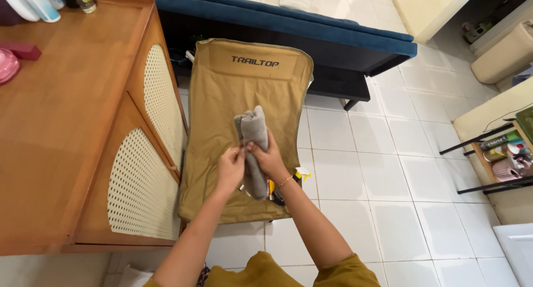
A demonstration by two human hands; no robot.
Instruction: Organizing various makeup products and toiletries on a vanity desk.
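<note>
**Two hands holding a rolled grey cloth above a tan camp chair**

Nearest the camera, two olive-yellow sleeves (311, 273) lead up bare forearms to the hands. The left hand (230, 167) has its grip pressed together, fingertips pinching the left edge of a rolled grey cloth (254, 151) at mid-length; a ring shows on one finger. The right hand (270, 158) is wrapped around the right side of the same roll, fingers curled over it, a thin bracelet (285, 181) at the wrist. The cloth stands nearly upright between both hands, its upper end free above them, its lower end hanging below the palms.

Directly beneath lies the tan fabric camp chair (222, 98), seat and back spread flat over the white tiled floor (388, 170). Small yellow and black objects (273, 191) rest near the chair's front edge, partly hidden by the right wrist. A wooden cabinet (66, 115) with woven cane panels flanks the chair's left side; a blue sofa (288, 18) stands past its far edge.
</note>
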